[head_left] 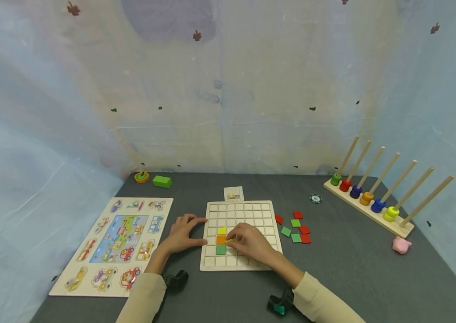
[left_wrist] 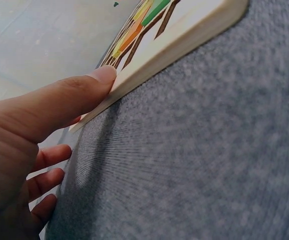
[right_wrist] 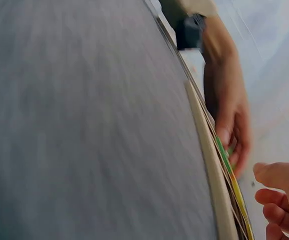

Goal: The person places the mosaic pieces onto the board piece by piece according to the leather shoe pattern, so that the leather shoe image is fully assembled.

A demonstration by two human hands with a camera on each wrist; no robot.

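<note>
Board: one square pale wooden grid board (head_left: 241,235) lies flat on the grey felt table (head_left: 332,269), straight ahead of the person.
Tiles in the board: three, stacked in one column at the board's 9 o'clock side: a yellow square tile (head_left: 221,230) on top, an orange square tile (head_left: 221,239) under it, a green square tile (head_left: 220,250) lowest.
Loose tiles: seven flat squares (head_left: 296,229) at the board's 3 o'clock, four red and three green, well apart from both hands.
Left hand: the left hand (head_left: 181,234) rests at the board's 9 o'clock edge, fingers straight and spread, thumb tip pressed against the board's side wall in the left wrist view; it grasps nothing.
Right hand: the right hand (head_left: 249,242) lies on the board's middle, just at 3 o'clock of the orange tile, fingers curled down over a small yellow piece (head_left: 231,240); whether it pinches that piece I cannot tell.
Pattern card: one small card (head_left: 233,194) at the board's 12 o'clock.
Other things: one picture peg puzzle (head_left: 110,244) at 9 o'clock; one wooden rack of seven rods (head_left: 373,197) at 2 o'clock, carrying six coloured rings.
</note>
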